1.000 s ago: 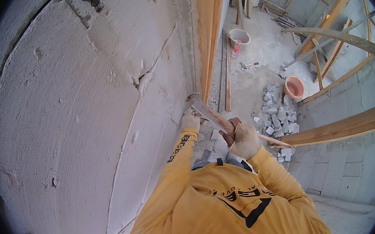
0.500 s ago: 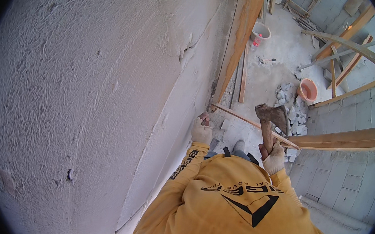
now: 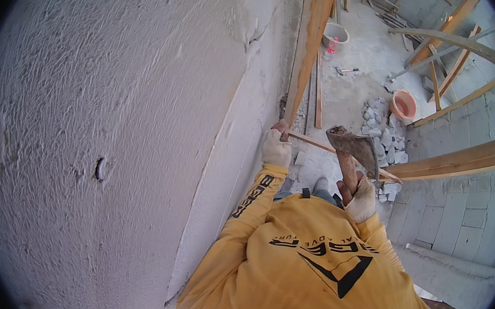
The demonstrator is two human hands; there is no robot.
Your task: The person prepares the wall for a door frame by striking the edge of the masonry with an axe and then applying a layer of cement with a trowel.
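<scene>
In a fingerless-looking whitish glove, my right hand (image 3: 362, 201) grips the wooden handle of a hatchet (image 3: 352, 150), whose worn dark metal head points up and away from me. My left hand (image 3: 277, 145), gloved the same way, is closed beside the rough plastered wall (image 3: 143, 120). Its fingers meet the spot where the lower end of a long wooden board (image 3: 310, 59) comes together with a thin wooden strip (image 3: 320, 143). What the left fingers hold, if anything, is hidden. The strip runs to the right behind the hatchet.
Broken block pieces (image 3: 383, 138) lie on the floor by a pinkish bucket (image 3: 403, 105). Farther off are a hammer (image 3: 347, 71), a bottle (image 3: 332, 46) and a grey tub (image 3: 338, 32). A thick timber (image 3: 455, 162) crosses at right, before a block wall (image 3: 449, 224).
My left hand has moved up and forward to the strip's left end at the board's foot. The hatchet, still in my right hand, has shifted slightly left and up; the view has shifted too.
</scene>
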